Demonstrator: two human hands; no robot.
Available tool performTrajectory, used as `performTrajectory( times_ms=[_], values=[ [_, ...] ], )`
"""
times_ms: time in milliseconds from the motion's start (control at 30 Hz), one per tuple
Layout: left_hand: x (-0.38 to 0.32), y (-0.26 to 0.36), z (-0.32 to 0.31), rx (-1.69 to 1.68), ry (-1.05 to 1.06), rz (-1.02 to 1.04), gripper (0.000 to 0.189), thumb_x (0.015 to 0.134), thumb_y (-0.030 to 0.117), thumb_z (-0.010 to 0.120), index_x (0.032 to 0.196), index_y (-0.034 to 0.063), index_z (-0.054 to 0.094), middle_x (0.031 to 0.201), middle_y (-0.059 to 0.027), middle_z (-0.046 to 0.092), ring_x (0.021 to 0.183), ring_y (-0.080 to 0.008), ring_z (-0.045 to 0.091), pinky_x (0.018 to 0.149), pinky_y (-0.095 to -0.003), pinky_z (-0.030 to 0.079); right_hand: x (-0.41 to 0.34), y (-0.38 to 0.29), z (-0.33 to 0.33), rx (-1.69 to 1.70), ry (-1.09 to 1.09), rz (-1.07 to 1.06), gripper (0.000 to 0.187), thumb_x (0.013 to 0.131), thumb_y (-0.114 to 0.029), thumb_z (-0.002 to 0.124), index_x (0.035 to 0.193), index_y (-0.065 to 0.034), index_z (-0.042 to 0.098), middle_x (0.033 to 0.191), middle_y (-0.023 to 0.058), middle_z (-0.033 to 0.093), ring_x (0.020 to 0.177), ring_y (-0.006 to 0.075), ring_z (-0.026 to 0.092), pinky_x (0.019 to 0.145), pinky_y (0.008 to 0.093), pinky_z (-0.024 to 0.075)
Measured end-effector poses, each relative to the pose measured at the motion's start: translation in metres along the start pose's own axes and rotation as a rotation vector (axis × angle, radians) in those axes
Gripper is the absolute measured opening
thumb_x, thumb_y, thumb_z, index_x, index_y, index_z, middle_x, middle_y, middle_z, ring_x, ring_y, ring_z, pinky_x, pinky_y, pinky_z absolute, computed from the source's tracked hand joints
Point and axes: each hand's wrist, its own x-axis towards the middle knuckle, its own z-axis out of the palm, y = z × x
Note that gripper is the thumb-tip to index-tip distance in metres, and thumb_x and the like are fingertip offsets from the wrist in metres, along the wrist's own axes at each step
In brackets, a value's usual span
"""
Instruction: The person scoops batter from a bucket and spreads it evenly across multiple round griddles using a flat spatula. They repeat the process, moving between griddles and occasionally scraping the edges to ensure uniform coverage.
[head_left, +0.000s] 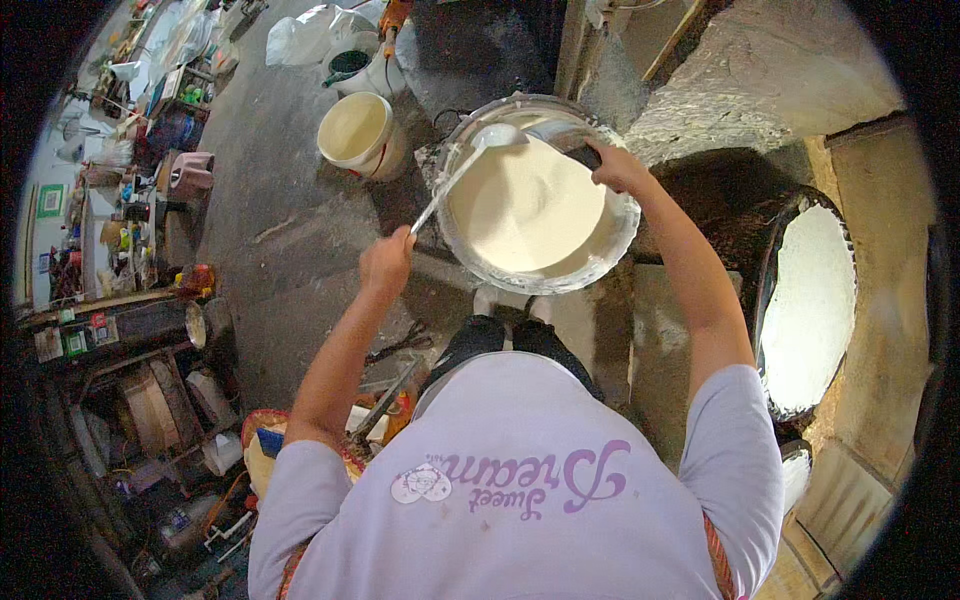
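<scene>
My left hand (386, 262) is closed around the long handle of a metal ladle (442, 193). The ladle's bowl (499, 136) is over the far side of a large round basin (621, 244). Pale, creamy batter-like liquid (525, 206) lies in the basin, with swirl marks on its surface. At the basin's far right, my right hand (621, 166) grips the dark handle of a shiny metal utensil (559, 136). Its shape is only partly visible, so I cannot tell what kind it is. Dried pale residue coats the basin's rim.
A cream-coloured bucket (390, 154) stands left of the basin. Beyond it are a white container (367, 71) and a plastic bag (300, 37). On the right is a large round griddle-like surface (810, 307), white on top. Cluttered shelves (127, 217) line the left.
</scene>
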Motion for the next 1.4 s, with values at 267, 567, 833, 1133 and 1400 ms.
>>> performTrajectory(
  times_ms=[267,567,833,1133,1400],
  values=[
    [0.042,-0.037,0.013,-0.023,-0.219,0.031,0.032,0.087,0.034,0.047,0.08,0.0048,0.058,0.075,-0.0218,0.059,0.075,-0.0372,0.058,0.064,-0.0488,0.043,0.033,0.044,0.035,-0.086,0.101,0.115,0.083,0.061,-0.009,0.062,0.137,-0.0182,0.029,0.079,0.0165,0.062,0.054,0.0242,0.057,0.045,0.0349,0.0446],
    [-0.008,-0.046,0.036,-0.374,-0.535,-0.056,0.051,0.075,0.048,0.062,0.067,-0.002,0.056,0.056,-0.0127,0.051,0.052,-0.0228,0.049,0.052,-0.0393,0.038,-0.088,0.024,0.067,0.419,-0.152,0.435,0.067,0.074,-0.009,0.054,0.133,-0.0087,0.023,0.057,0.0053,0.047,0.037,0.0124,0.039,0.032,0.0281,0.0305],
    [-0.053,-0.026,0.047,-0.72,-0.688,-0.2,0.051,0.076,0.049,0.063,0.071,-0.0014,0.056,0.057,-0.0024,0.046,0.048,-0.0122,0.04,0.044,-0.031,0.031,-0.14,0.009,0.119,0.799,-0.226,0.455,0.029,0.073,-0.009,0.059,0.099,0.001,0.051,0.067,0.0109,0.055,0.042,0.017,0.051,0.034,0.0314,0.0414],
    [-0.075,-0.019,0.025,-0.602,-0.348,0.032,0.038,0.079,0.041,0.061,0.08,0.0027,0.059,0.059,-0.0117,0.053,0.053,-0.0242,0.05,0.05,-0.0361,0.037,-0.159,-0.008,0.116,1.137,-0.101,0.353,0.06,0.074,-0.008,0.059,0.127,-0.0053,0.032,0.067,0.0092,0.053,0.04,0.0174,0.048,0.033,0.0315,0.0403],
    [-0.003,-0.018,0.003,-0.075,0.139,0.163,0.024,0.087,0.031,0.049,0.096,0.0117,0.059,0.068,-0.0168,0.06,0.064,-0.0372,0.059,0.057,-0.049,0.045,-0.074,-0.009,0.085,0.154,0.358,0.009,0.081,0.062,-0.019,0.065,0.132,-0.004,0.028,0.091,0.0233,0.061,0.084,0.0363,0.059,0.075,0.0407,0.0469]
  ],
)
